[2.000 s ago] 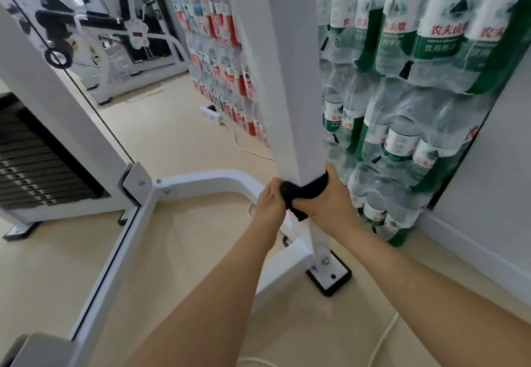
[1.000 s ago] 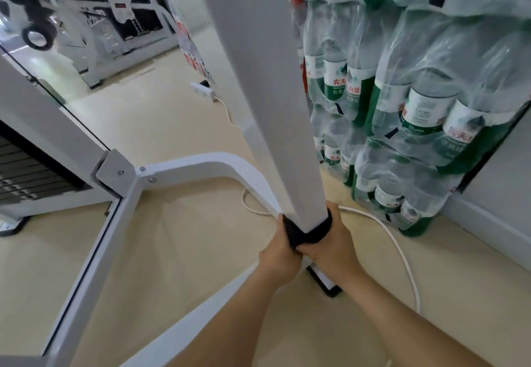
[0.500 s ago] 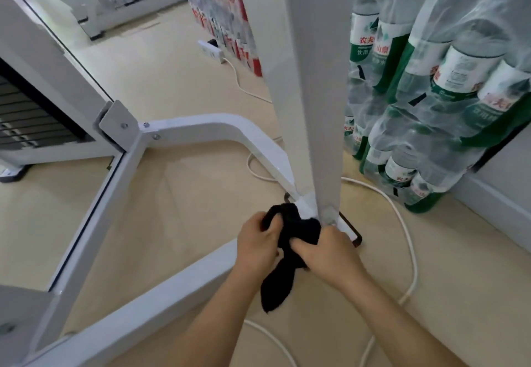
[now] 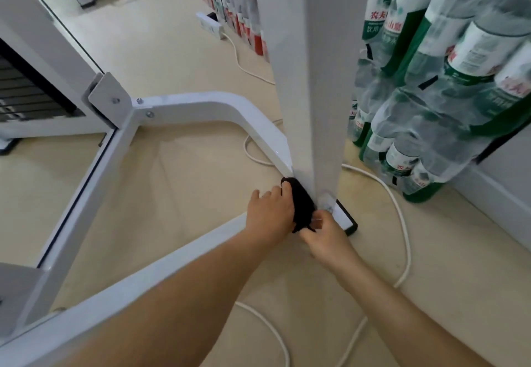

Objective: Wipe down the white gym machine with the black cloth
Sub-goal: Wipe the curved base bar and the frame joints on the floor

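Observation:
The white gym machine has a tall upright post point(image 4: 313, 79) that meets curved and straight base bars point(image 4: 218, 108) at floor level. A black cloth point(image 4: 301, 205) is bunched against the foot of the post, where the bars join it. My left hand point(image 4: 271, 213) presses the cloth from the left, fingers spread over it. My right hand point(image 4: 326, 233) pinches the cloth's lower end just in front of the black-edged foot plate point(image 4: 346, 218).
Shrink-wrapped packs of water bottles point(image 4: 436, 102) are stacked against the wall at right. A white cable point(image 4: 400, 223) loops over the beige floor around the post, running to a power strip point(image 4: 211, 24). A weight stack point(image 4: 26, 93) stands at left.
Both hands slid the cloth down the post from mid-height to its foot. The cloth hung loose a moment ago; now it is pressed into the joint at the base.

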Motion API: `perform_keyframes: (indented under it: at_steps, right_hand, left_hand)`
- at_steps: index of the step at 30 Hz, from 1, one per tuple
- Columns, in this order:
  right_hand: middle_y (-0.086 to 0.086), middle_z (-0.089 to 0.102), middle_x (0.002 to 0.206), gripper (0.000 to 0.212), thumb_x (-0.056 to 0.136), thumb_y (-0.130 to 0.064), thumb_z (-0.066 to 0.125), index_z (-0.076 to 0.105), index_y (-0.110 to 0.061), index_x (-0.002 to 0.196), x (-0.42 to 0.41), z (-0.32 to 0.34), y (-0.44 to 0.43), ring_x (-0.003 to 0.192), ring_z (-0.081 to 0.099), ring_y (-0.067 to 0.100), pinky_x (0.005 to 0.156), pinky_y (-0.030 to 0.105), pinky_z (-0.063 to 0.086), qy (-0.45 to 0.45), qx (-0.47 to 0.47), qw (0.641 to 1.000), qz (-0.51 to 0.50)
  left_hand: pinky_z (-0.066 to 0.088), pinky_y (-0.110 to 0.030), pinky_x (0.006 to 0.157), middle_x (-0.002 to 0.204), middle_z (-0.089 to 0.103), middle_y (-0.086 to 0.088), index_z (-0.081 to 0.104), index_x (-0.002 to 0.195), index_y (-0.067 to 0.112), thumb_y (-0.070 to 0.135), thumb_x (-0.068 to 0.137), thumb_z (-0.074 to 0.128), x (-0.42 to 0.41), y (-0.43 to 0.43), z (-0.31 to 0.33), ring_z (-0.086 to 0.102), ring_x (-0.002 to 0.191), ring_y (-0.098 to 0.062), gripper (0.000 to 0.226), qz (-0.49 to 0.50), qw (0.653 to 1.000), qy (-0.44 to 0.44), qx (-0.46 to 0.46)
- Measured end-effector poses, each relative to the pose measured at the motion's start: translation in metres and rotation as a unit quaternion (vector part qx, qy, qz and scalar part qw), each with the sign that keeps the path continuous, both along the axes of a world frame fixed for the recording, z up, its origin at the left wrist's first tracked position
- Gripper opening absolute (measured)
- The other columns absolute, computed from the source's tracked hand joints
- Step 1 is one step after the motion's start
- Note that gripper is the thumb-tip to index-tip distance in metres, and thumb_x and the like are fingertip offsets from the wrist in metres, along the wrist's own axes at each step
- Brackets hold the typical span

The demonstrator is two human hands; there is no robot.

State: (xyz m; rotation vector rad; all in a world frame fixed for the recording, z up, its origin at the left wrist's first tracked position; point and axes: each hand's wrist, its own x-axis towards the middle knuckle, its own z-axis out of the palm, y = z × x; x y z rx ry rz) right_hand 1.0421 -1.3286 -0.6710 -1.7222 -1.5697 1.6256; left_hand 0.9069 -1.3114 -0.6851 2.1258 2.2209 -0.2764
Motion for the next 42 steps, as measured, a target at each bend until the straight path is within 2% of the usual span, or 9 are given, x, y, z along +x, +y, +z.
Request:
perform_keyframes:
  at_steps: [2, 5, 9, 13, 18, 21, 26, 36, 42]
  right_hand:
    - [0.003, 0.051, 0.140, 0.055, 0.095, -0.028, 0.056, 0.037, -0.019, 0.146, 0.011, 0.012, 0.005, 0.114, 0.056, 0.020, 0.091, 0.035, 0.050, -0.046, 0.015, 0.992, 0.113]
    - [0.006, 0.049, 0.142, 0.056, 0.096, -0.028, 0.050, 0.032, -0.020, 0.149, 0.035, 0.046, 0.016, 0.105, 0.060, 0.021, 0.077, 0.030, 0.048, -0.116, 0.030, 0.954, 0.275]
    - [0.015, 0.048, 0.141, 0.049, 0.099, -0.025, 0.050, 0.033, -0.015, 0.143, 0.042, 0.077, 0.022, 0.118, 0.055, 0.029, 0.096, 0.040, 0.050, -0.183, 0.009, 0.914, 0.363]
    - [0.012, 0.054, 0.124, 0.051, 0.091, -0.022, 0.062, 0.039, -0.017, 0.136, 0.004, 0.048, 0.016, 0.085, 0.056, 0.022, 0.061, 0.028, 0.049, -0.108, -0.081, 0.959, 0.251]
    - [0.004, 0.065, 0.109, 0.058, 0.073, -0.023, 0.074, 0.050, -0.014, 0.126, -0.039, -0.010, -0.002, 0.097, 0.063, 0.023, 0.079, 0.036, 0.054, -0.002, -0.023, 0.999, -0.042]
    - [0.001, 0.065, 0.088, 0.013, 0.083, -0.012, 0.066, 0.059, -0.014, 0.094, -0.030, -0.010, -0.007, 0.088, 0.064, 0.026, 0.071, 0.036, 0.050, -0.095, 0.070, 0.983, -0.137]
    - [0.004, 0.052, 0.090, 0.027, 0.083, -0.006, 0.062, 0.041, -0.018, 0.094, -0.016, -0.002, -0.003, 0.075, 0.047, 0.027, 0.060, 0.034, 0.033, -0.254, 0.229, 0.923, -0.176]
    - [0.021, 0.071, 0.096, 0.017, 0.082, 0.001, 0.054, 0.067, -0.010, 0.083, -0.075, -0.018, -0.025, 0.097, 0.067, 0.039, 0.087, 0.049, 0.055, 0.055, -0.111, 0.950, -0.288]
    - [-0.001, 0.074, 0.102, 0.023, 0.088, -0.041, 0.066, 0.068, -0.023, 0.103, -0.097, -0.023, -0.041, 0.099, 0.069, 0.020, 0.093, 0.044, 0.055, 0.104, -0.146, 0.955, -0.236]
  left_hand:
    - [0.043, -0.035, 0.069, 0.109, 0.060, -0.003, 0.041, 0.124, 0.012, 0.052, 0.083, 0.064, -0.008, 0.016, 0.015, 0.062, 0.090, -0.025, 0.062, -0.001, 0.996, -0.009, -0.086]
    - [0.042, -0.034, 0.081, 0.114, 0.062, -0.010, 0.051, 0.127, 0.014, 0.057, 0.092, 0.051, -0.021, 0.030, 0.049, 0.058, 0.100, -0.031, 0.055, -0.023, 0.962, -0.025, -0.270]
    - [0.038, -0.033, 0.085, 0.112, 0.062, -0.017, 0.052, 0.124, 0.009, 0.058, 0.099, 0.035, -0.034, 0.010, 0.076, 0.056, 0.101, -0.032, 0.058, -0.056, 0.934, -0.044, -0.351]
    - [0.041, -0.037, 0.095, 0.128, 0.053, -0.010, 0.046, 0.126, 0.011, 0.057, 0.096, 0.042, -0.052, 0.004, 0.057, 0.049, 0.115, -0.030, 0.055, -0.083, 0.971, -0.134, -0.177]
    - [0.037, -0.034, 0.103, 0.155, 0.029, -0.009, 0.008, 0.155, 0.008, 0.049, 0.098, 0.046, -0.042, -0.005, 0.021, 0.041, 0.133, -0.028, 0.079, -0.105, 0.966, -0.201, -0.122]
    - [0.047, -0.041, 0.090, 0.128, 0.056, -0.014, 0.038, 0.135, 0.007, 0.055, 0.096, 0.045, -0.035, 0.013, 0.017, 0.057, 0.110, -0.031, 0.062, -0.059, 0.965, -0.229, -0.116]
    - [0.048, -0.038, 0.088, 0.121, 0.061, -0.009, 0.046, 0.127, 0.009, 0.057, 0.090, 0.056, -0.022, 0.034, 0.011, 0.058, 0.108, -0.028, 0.062, -0.028, 0.944, -0.306, -0.122]
    - [0.044, -0.036, 0.069, 0.107, 0.062, -0.005, 0.040, 0.124, 0.012, 0.045, 0.081, 0.062, -0.046, 0.000, 0.008, 0.062, 0.095, -0.030, 0.059, -0.026, 0.975, -0.204, -0.088]
    - [0.039, -0.032, 0.059, 0.086, 0.058, 0.004, 0.039, 0.105, 0.015, 0.050, 0.080, 0.059, -0.099, -0.048, 0.011, 0.057, 0.074, -0.024, 0.047, -0.031, 0.980, -0.169, -0.099]
